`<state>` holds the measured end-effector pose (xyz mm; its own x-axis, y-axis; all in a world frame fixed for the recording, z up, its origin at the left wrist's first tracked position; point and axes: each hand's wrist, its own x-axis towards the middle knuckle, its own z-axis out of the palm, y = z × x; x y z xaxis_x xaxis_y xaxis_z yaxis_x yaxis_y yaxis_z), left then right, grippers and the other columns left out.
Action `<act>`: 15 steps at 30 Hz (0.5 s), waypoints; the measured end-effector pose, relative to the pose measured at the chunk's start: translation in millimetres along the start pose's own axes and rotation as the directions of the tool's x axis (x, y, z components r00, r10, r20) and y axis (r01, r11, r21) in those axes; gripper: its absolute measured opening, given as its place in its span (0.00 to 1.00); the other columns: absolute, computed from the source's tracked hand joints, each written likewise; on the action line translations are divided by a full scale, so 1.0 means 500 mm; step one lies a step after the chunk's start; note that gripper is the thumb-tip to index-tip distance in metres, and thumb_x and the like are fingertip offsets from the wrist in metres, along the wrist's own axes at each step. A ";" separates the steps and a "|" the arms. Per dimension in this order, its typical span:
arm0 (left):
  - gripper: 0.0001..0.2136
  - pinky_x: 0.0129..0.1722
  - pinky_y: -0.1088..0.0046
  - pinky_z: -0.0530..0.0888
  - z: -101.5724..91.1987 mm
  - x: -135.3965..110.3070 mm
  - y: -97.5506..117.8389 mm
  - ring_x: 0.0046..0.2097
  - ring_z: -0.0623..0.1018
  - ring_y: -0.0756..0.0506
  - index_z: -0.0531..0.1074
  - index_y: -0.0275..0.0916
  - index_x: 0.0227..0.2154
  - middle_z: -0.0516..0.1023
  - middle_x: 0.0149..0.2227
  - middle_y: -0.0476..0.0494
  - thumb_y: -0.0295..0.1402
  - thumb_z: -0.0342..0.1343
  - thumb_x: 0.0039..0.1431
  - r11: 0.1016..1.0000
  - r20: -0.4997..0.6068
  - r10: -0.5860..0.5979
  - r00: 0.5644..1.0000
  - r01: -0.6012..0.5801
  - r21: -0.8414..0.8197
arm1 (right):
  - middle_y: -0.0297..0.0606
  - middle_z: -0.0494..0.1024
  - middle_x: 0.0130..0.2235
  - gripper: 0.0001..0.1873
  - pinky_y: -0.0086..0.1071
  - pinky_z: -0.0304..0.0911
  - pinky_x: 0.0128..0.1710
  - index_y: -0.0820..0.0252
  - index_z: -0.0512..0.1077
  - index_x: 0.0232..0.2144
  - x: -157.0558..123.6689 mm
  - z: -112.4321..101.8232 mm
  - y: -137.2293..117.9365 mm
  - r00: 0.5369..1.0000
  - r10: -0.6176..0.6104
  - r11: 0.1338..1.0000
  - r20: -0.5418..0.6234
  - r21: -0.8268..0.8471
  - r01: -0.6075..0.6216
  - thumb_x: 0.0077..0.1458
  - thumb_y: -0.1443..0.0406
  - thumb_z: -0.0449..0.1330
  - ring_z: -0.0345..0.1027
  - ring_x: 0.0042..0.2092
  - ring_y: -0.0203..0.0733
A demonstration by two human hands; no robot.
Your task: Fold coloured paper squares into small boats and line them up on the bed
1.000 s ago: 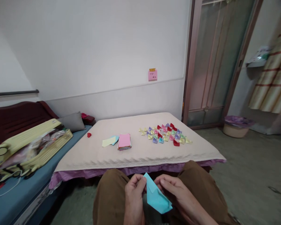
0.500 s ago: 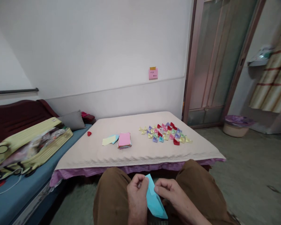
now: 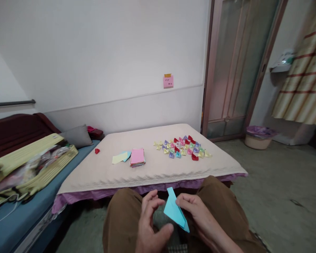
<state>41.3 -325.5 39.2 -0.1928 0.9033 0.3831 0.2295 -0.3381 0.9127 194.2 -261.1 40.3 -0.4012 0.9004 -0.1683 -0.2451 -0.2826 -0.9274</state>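
A folded sheet of light blue paper (image 3: 174, 210) is held over my lap, between my knees. My right hand (image 3: 197, 212) pinches its right edge between thumb and fingers. To the left of the paper, my left hand (image 3: 151, 223) is open, its thumb and fingers spread apart and not touching the sheet. The paper tapers to a narrow strip at the top and shows overlapping layers near its lower right corner.
Ahead is a cloth-covered table (image 3: 137, 177). It bears a stack of coloured paper (image 3: 137, 156), loose sheets (image 3: 119, 158), a small red folded piece (image 3: 97, 151) and several small folded paper pieces (image 3: 183, 147). A sofa (image 3: 39, 196) stands left, a lined bin (image 3: 258, 140) right.
My left hand has let go of the blue paper and opened to its left. The paper, still in my right hand, has turned and shows a narrower top. The view has shifted slightly right.
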 end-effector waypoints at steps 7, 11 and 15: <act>0.24 0.52 0.55 0.65 0.079 -0.036 0.010 0.56 0.66 0.33 0.68 0.40 0.40 0.59 0.58 0.32 0.20 0.53 0.34 0.935 -0.133 0.188 0.973 -0.136 0.327 | 0.26 0.58 0.16 0.14 0.27 0.44 0.21 0.61 0.65 0.15 -0.005 0.012 -0.003 0.997 -0.074 0.996 -0.023 -0.050 0.073 0.44 0.61 0.62 0.47 0.21 0.30; 0.15 0.47 0.59 0.68 0.092 -0.040 -0.004 0.52 0.70 0.36 0.67 0.41 0.29 0.63 0.55 0.35 0.18 0.49 0.35 0.908 -0.148 0.196 0.969 -0.123 0.400 | 0.27 0.59 0.17 0.16 0.27 0.46 0.22 0.61 0.64 0.14 -0.011 0.019 -0.010 0.989 -0.138 0.985 -0.046 -0.113 0.132 0.45 0.60 0.61 0.48 0.22 0.32; 0.10 0.40 0.63 0.71 0.090 -0.039 -0.014 0.49 0.72 0.36 0.65 0.41 0.21 0.67 0.51 0.36 0.19 0.48 0.39 0.891 -0.161 0.176 0.971 -0.088 0.445 | 0.27 0.59 0.17 0.15 0.28 0.47 0.23 0.61 0.64 0.14 -0.013 0.025 -0.011 0.985 -0.167 0.974 -0.044 -0.164 0.158 0.45 0.61 0.60 0.49 0.23 0.32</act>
<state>86.5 -328.8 19.2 -0.3007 0.7752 0.5556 0.6458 -0.2633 0.7167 187.4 -269.6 50.7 -0.3155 0.9486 -0.0257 -0.1575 -0.0791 -0.9844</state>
